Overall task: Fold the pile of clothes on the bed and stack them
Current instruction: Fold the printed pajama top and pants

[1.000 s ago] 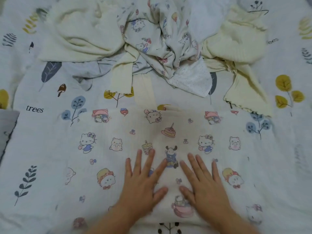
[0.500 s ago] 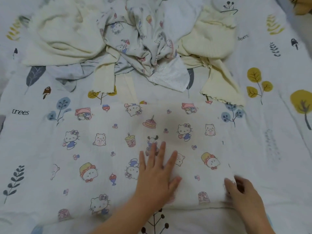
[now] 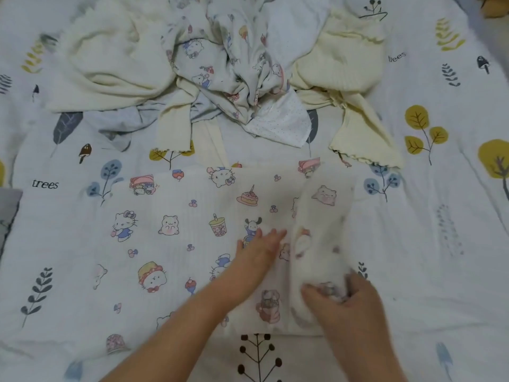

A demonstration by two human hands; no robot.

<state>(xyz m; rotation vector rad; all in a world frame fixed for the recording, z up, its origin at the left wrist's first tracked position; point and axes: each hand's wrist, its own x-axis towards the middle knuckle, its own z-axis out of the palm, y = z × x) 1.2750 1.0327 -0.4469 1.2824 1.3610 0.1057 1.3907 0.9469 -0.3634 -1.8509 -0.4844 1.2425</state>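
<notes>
Nearest you, your right hand [image 3: 349, 301] has its fingers [image 3: 312, 292] curled closed around the near right corner of the cartoon-print cloth [image 3: 170, 224], bunching the fabric in the grip. That right side of the cloth is lifted and rolled over toward the middle, a pale blurred fold standing up from the bed between your two hands. Your left hand [image 3: 259, 249] lies flat just beside the fold, fingers stretched out and together, palm pressing on the cloth and gripping nothing.

The cloth itself is thin, off-white and faintly crinkled, printed with small cats, bears, a cake, a drink cup and cherries in pink, blue and yellow. Apart from the raised right side it lies spread flat across the bed sheet [image 3: 454, 244], which is white with leaves, trees and the word "trees".

Farther from you, well past the cloth's far edge, sits the unfolded pile of clothes [image 3: 228, 64]. A crumpled garment in a similar cartoon print lies at its centre, with a white dotted piece [image 3: 281, 125] poking out below it. A cream ribbed garment [image 3: 110, 67] spreads on the left and a pale yellow ribbed garment [image 3: 347, 64] on the right, its scalloped hem trailing toward you.
</notes>
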